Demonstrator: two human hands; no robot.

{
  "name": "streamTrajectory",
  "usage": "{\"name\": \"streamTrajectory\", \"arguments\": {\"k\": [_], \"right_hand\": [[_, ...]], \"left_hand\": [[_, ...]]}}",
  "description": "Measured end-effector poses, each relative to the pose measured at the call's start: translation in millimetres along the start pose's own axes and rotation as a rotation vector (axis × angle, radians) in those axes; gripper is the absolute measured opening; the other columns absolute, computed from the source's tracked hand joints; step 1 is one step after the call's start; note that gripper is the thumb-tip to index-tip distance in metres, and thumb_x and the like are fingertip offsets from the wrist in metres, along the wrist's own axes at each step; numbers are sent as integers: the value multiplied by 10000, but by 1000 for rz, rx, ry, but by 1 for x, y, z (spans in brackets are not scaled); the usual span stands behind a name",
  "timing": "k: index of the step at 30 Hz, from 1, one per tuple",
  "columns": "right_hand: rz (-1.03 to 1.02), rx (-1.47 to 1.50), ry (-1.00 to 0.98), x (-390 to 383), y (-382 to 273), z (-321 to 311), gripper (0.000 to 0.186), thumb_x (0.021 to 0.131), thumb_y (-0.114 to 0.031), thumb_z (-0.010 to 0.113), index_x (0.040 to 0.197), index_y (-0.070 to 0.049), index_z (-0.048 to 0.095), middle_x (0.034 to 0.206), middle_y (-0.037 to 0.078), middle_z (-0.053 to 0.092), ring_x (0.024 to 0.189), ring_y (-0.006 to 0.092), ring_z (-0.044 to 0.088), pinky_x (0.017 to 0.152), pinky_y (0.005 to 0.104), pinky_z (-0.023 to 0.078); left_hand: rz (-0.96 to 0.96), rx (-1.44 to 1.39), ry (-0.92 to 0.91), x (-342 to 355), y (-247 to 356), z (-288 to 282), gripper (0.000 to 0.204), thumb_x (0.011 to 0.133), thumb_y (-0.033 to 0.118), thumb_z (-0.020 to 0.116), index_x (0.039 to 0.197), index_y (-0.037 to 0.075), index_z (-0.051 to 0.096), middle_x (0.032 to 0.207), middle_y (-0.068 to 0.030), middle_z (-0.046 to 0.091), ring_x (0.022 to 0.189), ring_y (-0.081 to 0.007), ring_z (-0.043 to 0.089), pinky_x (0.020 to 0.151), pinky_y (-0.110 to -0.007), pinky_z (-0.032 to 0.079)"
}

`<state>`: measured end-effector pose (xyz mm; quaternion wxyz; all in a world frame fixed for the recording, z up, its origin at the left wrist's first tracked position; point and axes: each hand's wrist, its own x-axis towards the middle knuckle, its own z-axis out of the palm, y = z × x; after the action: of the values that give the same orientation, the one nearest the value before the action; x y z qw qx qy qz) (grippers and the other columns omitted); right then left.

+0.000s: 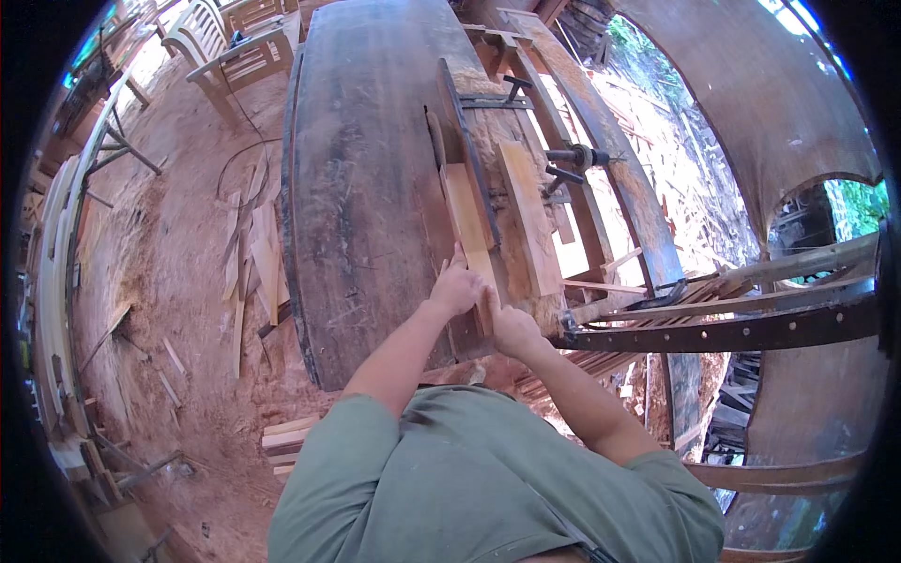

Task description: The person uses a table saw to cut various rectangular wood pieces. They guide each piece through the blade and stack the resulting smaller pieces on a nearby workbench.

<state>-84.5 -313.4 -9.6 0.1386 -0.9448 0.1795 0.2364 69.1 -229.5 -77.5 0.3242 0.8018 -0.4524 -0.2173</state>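
Note:
A pale wooden board (pixel 463 208) lies lengthwise on the dark worktable (pixel 361 188), along a dark upright fence (pixel 462 127). My left hand (pixel 456 287) is closed on the board's left edge close to its near end, one finger stretched forward along the side. At that near end my right hand (pixel 513 328) is closed around the board's end and right side, thumb up. The undersides of both hands are hidden. A second pale board (pixel 528 214) rests to the right of the fence, touched by neither hand.
A black clamp handle (pixel 517 86) and a dark shaft with a round fitting (pixel 582 156) sit to the right. Offcuts (pixel 266 253) litter the sawdust-covered floor at left. A wooden chair (pixel 235 56) stands far left. A dark metal strip with holes (pixel 741 330) juts in from the right.

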Motion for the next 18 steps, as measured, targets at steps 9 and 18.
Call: {"name": "streamTrajectory", "arguments": {"k": [9, 18], "right_hand": [[-69, -10, 121, 28, 1, -10, 626, 956, -131, 383, 1476, 109, 130, 875, 314, 656, 786, 455, 665, 693, 535, 532], [11, 0, 90, 55, -3, -22, 782, 867, -108, 509, 1499, 75, 87, 914, 303, 667, 847, 428, 680, 751, 508, 541]], "left_hand": [[-79, 82, -117, 29, -5, -21, 376, 965, 301, 461, 1089, 55, 716, 1542, -332, 189, 1480, -355, 167, 1160, -536, 239], [-145, -136, 129, 11, 4, 1, 320, 952, 231, 480, 943, 13, 713, 1540, -313, 205, 1371, -392, 377, 1146, -588, 227]]}}
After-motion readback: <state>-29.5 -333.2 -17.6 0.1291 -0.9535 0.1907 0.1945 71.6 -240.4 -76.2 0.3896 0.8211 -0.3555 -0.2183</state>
